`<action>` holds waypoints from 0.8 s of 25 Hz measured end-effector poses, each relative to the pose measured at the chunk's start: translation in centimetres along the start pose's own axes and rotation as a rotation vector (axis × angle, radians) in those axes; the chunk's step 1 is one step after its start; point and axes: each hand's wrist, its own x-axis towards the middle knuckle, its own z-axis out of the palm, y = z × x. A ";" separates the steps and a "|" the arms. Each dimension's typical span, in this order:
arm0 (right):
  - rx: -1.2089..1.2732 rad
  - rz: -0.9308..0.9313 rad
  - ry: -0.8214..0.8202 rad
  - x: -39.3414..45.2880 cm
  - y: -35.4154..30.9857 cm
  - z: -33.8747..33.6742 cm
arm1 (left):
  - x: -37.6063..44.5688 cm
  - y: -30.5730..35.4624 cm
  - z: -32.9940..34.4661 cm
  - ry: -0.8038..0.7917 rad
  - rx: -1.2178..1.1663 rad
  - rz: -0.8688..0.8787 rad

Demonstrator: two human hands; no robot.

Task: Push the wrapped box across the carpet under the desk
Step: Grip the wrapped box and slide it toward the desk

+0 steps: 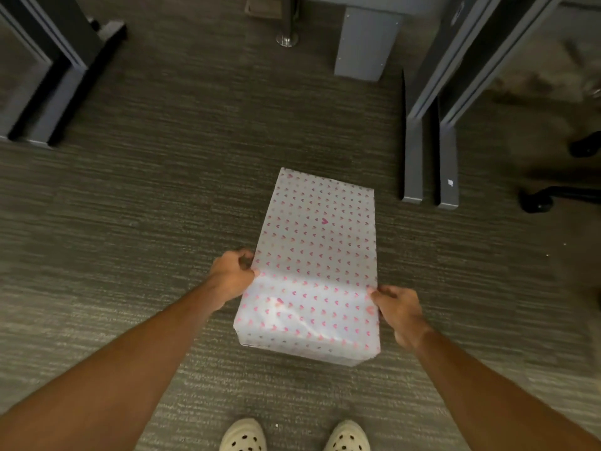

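Note:
The wrapped box [317, 242], white paper with small pink hearts, lies lengthwise on the grey carpet [162, 196] in front of me. My left hand [232, 276] grips its left top edge near the closer end. On the opposite side, my right hand [398, 309] holds the right top edge at the near corner. Both arms reach down from the bottom of the view. The desk's grey legs [429, 151] stand just beyond the box to the right, with a grey panel [366, 43] further back.
Another desk's dark legs [55, 92] stand at the far left. A chrome post foot [287, 39] is at the back centre. Black chair casters [536, 201] sit at the right. My two light perforated shoes [244, 436] show at the bottom edge.

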 end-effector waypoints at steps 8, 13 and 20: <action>-0.019 -0.056 0.027 3.3 -6.2 0.2 | 5.2 3.9 -1.8 -0.043 -0.087 0.128; 0.012 -0.195 -0.064 9.7 -9.5 -0.3 | 11.9 6.4 -0.5 -0.030 -0.126 0.205; 0.081 -0.228 0.032 19.8 -14.1 -1.2 | 21.3 11.4 2.6 0.020 -0.112 0.204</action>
